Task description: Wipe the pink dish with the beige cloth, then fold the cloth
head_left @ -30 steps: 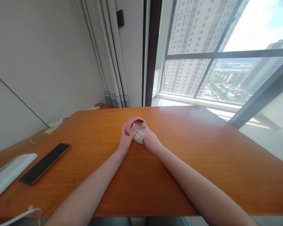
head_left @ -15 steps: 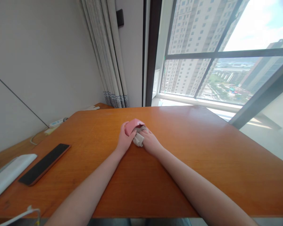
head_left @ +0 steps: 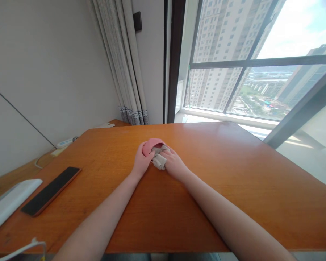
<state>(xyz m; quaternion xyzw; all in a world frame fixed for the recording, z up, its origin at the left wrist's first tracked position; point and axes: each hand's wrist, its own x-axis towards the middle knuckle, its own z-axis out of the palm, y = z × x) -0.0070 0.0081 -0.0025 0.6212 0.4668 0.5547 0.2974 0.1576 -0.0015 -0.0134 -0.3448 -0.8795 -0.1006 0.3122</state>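
My left hand [head_left: 141,159] is wrapped round the left side of a small pink hollow container [head_left: 151,145], thumb at its near rim. The container is tilted with its opening toward me; whether it is stiff or soft I cannot tell. A crumpled light-grey cloth [head_left: 159,161] lies partly inside the opening and hangs out over the near side. My right hand [head_left: 174,162] is closed on the cloth, its fingertips hidden in the folds at the opening. Both hands are close together above the middle of the wooden table [head_left: 163,210].
On the left of the table lie a long black flat object with a reddish-brown edge [head_left: 51,191] and a white rounded device [head_left: 13,203]. A white cable [head_left: 21,250] is at the near left corner. A power strip [head_left: 65,142] sits by the wall; a window [head_left: 220,87] is beyond.
The pink container has turned slightly and shifted a little left with my left hand, so its opening shows more of the cloth. My right hand has stayed almost in place.
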